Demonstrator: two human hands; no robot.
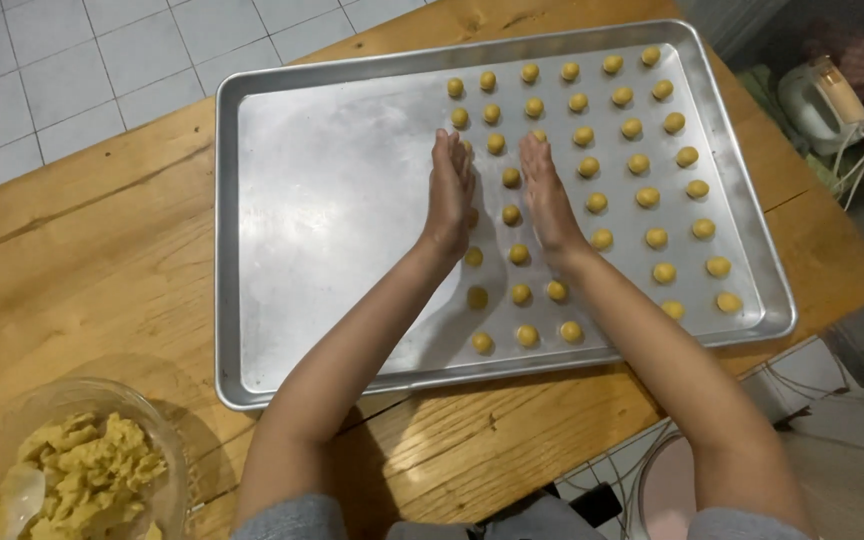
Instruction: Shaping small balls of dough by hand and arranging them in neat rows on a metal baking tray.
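- Wooden plank tabletop (82,250) fills the frame; white tiled floor (72,70) in the upper left corner.
- Large rectangular silver metal baking tray (332,200) sits centre frame, long axis running left to right, slightly tilted clockwise.
- Small round yellow dough balls (642,197) stand in rows over the right half of the tray; left half is bare metal.
- My left hand (449,195) and my right hand (544,192) are both over the tray, centre frame, palms facing each other, fingers straight and pointing to the far edge.
- Hands are apart, not clamped on anything; a column of balls shows in the gap between them. Whether the palm edges touch the tray I can't tell.
- Key relation: the gap column runs along my fingers, away from me. Left hand stands at the left border of the ball field; right hand has more rows on its outer side.
- Clear glass bowl of rough yellow dough (92,470) in the lower left, well apart from both hands, nearer the left arm.
- White electric hand mixer (817,100) off the table, upper right.
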